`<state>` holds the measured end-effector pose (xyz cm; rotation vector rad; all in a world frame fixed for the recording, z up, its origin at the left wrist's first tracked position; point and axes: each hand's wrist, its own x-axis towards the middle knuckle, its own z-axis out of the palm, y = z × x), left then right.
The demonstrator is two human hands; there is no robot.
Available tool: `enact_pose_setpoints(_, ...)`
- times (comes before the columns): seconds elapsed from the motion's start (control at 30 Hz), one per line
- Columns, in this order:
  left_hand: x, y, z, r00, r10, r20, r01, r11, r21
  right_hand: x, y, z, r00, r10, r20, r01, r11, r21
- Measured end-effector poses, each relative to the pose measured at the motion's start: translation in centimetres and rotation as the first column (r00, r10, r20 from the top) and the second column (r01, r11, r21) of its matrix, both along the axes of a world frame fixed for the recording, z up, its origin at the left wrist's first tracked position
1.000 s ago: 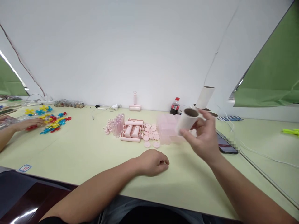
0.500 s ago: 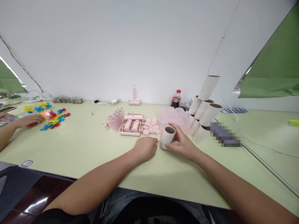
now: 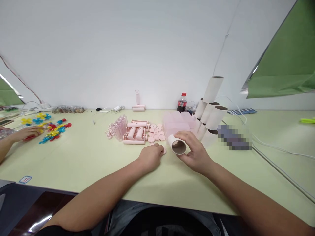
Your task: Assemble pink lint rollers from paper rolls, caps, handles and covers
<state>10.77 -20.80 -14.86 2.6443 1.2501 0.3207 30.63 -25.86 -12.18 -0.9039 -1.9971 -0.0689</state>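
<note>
In my right hand (image 3: 197,154) is a white lint roller refill (image 3: 173,140), gripped between thumb and fingers. It is tilted so that its hollow brown core faces me. My left hand (image 3: 151,158) is closed just left of the roll, with a thin pink disc (image 3: 164,150) at its fingertips. Beyond that hand lies a pile of similar pink discs (image 3: 157,133). Left of the pile are pink lint roller frames (image 3: 134,142) and clear pink handles (image 3: 119,128). More white rolls (image 3: 213,90) stand stacked to the right.
Translucent pink covers (image 3: 176,121) sit behind my right hand. A cola bottle (image 3: 182,103) and an upright lint roller (image 3: 138,108) stand by the wall. A blurred dark object (image 3: 233,137) and white cables (image 3: 278,150) lie right. Another person's hand (image 3: 26,133) touches coloured plastic pieces at left.
My right hand has lifted the roll off the table and tipped its open end toward me. My left hand has drawn the pink disc slightly nearer to me. The view has shifted a little.
</note>
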Motion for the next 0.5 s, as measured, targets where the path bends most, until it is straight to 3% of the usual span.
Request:
enact_pose_setpoints(0.17, -0.3, -0.1, 0.3, 0.98, -0.022, 0.198, 0.009, 0.998, 0.068, 0.1, 0.1, 0.0, 1.0, -0.009, -0.012, 0.009, 1.0, -0.001)
enact_pose_setpoints(0.27, -0.6, 0.2, 0.8, 0.936, 0.007, 0.352, 0.007, 0.999, -0.04, 0.0, 0.2, 0.0, 0.999, -0.018, -0.027, 0.017, 1.0, -0.024)
enact_pose_setpoints(0.37, -0.8, 0.6, 1.0, 0.854, 0.05, 0.517, 0.036, 0.987, -0.155, -0.1, 0.1, 0.1, 0.999, -0.026, -0.031, 0.025, 0.998, -0.05)
enact_pose_setpoints(0.5, -0.8, 0.9, 1.2, 0.708, 0.067, 0.703, 0.111, 0.972, -0.206, -0.3, 0.0, 0.1, 0.998, -0.054, -0.018, 0.052, 0.99, -0.129)
